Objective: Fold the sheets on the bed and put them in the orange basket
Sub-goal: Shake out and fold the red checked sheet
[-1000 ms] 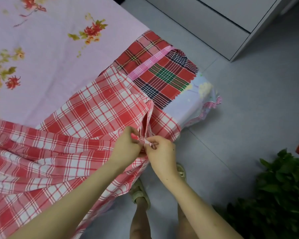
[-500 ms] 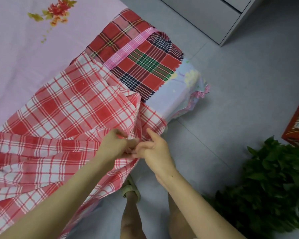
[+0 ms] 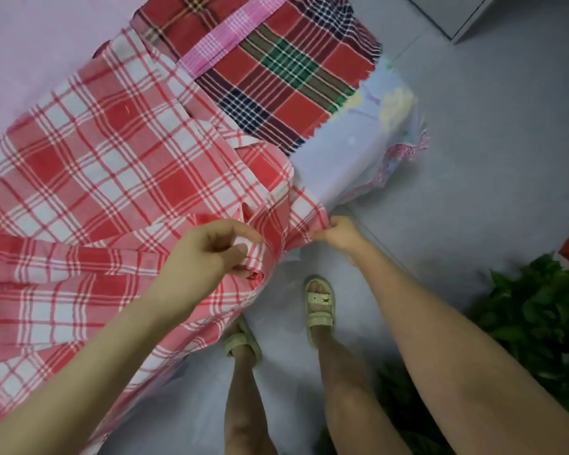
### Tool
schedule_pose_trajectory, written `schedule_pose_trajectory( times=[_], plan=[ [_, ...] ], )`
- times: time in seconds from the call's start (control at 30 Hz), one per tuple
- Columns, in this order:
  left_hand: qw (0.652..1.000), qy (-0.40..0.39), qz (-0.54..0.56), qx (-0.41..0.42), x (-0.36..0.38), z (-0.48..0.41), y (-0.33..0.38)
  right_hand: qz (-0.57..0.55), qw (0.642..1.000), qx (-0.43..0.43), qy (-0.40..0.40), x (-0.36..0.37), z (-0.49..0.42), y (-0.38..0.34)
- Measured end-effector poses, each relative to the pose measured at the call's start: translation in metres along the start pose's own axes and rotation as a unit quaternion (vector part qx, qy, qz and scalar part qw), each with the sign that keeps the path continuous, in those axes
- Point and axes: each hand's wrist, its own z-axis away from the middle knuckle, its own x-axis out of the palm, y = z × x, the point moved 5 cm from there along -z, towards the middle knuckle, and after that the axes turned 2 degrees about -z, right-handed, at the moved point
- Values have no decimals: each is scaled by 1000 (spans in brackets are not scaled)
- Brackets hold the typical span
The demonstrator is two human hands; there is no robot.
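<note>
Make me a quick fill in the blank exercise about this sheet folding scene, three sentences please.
The left hand and right hand both grip the ____-and-white checked sheet.
The leafy plant at the lower right is ____.
The hand nearer the plant is the ____ one.
Missing words: red, green, right.
</note>
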Motion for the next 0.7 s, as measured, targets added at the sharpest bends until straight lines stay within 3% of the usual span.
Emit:
schedule_pose_trajectory(
  times=[0.07, 0.13, 0.23, 0.43, 0.57, 0.7],
  plan=[
    [1000, 3, -16, -8, 4, 4, -4, 108, 994, -21, 22, -10, 17, 10],
    [998, 23, -54, 1, 3, 14, -1, 130, 989, -58, 42, -17, 46, 14],
    [989, 48, -127, 60, 0, 38, 17, 25, 995, -93, 13, -22, 108, 1],
    [964, 91, -202, 145, -22, 90, 41, -13, 983, -178, 33, 0, 226, -76],
    [943, 143, -243, 180, -46, 116, 54, -58, 982, -175, -43, 38, 260, -119],
    [911, 146, -313, 228, -65, 136, 58, -109, 979, -148, -82, 67, 285, -150]
  ],
)
